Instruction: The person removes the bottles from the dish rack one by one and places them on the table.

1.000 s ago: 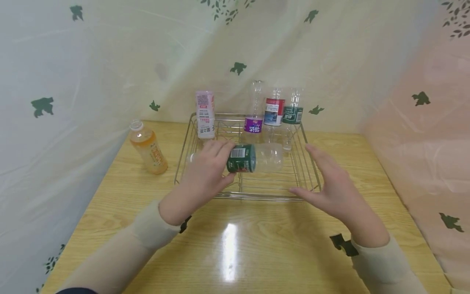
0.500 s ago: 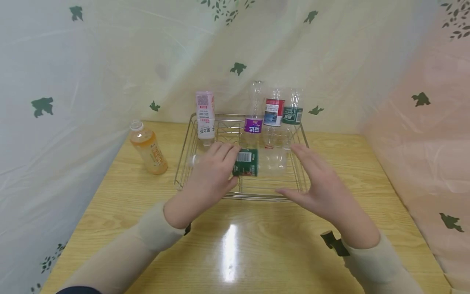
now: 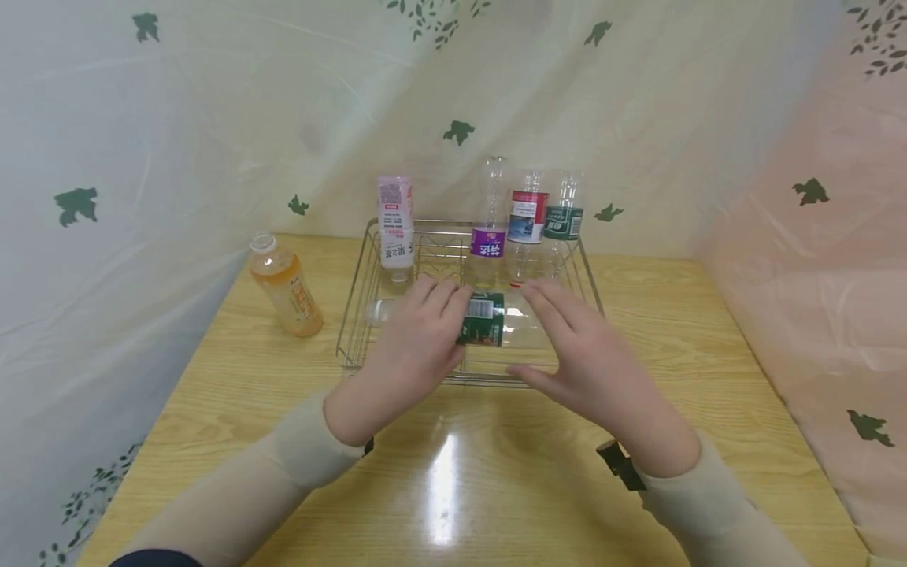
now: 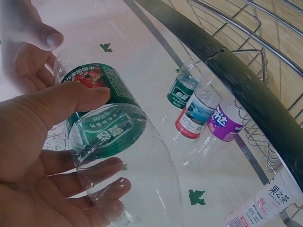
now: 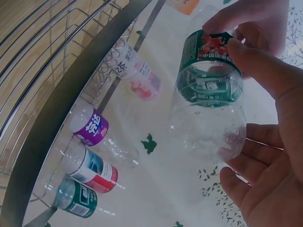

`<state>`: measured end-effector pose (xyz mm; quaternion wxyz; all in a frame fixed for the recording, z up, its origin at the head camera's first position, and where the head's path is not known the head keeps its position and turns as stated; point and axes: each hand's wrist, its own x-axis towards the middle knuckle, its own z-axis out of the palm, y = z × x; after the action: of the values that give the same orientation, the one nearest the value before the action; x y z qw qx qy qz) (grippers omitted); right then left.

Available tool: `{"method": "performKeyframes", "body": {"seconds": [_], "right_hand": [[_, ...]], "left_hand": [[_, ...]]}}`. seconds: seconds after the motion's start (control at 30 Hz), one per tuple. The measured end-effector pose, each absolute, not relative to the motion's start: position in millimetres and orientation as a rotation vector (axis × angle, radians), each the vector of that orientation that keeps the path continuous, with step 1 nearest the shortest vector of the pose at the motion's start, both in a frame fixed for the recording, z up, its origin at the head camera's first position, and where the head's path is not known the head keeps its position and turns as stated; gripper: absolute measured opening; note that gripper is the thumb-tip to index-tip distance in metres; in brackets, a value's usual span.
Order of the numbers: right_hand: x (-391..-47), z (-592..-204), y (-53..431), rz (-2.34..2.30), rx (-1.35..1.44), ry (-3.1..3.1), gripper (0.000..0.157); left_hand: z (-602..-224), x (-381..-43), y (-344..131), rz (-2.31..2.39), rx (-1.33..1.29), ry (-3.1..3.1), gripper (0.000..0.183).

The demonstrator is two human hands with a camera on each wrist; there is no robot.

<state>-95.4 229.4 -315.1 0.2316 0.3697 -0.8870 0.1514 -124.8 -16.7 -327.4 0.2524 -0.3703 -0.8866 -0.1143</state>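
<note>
Makeshift curtained booth, by look; wider room cannot be told. Pale sheeting (image 3: 312, 94) with green bird shapes (image 3: 460, 132) and leaf sprigs (image 3: 434, 22) hangs left, back and right. Wood-grain table (image 3: 524, 496) inside. Household wares: metal wire rack (image 3: 489, 381), plastic drink bottles (image 3: 485, 319).

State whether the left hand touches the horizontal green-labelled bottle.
Touching: the left wrist view shows the left hand gripping the bottle, thumb across its green label.

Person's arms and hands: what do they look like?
The left hand and right hand wear no gloves. Long plain cream fabric sleeves cover both forearms. A black blocky device shows at the right wrist. Dark navy fabric borders the left sleeve.
</note>
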Motion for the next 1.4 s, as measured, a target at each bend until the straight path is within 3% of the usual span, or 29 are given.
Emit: {"method": "performKeyframes", "body": {"seconds": [0.87,1.2,1.4], "right_hand": [[-99.3,-320.0,200.2,0.126,0.950,-2.543,0.090],[-100.0,-322.1,201.2,0.165,0.958,-2.552,0.082],[-101.2,-323.2,207.2,0.270,0.960,-2.550,0.081]], "left_hand": [[-331.5,-118.1,-7.7,-0.249,-1.014,-2.345,0.052],[-329.7,-114.5,-5.9,-0.263,-1.005,-2.379,0.061],[-326.9,-112.8,-8.2,-0.303,-1.020,-2.406,0.080]]}}
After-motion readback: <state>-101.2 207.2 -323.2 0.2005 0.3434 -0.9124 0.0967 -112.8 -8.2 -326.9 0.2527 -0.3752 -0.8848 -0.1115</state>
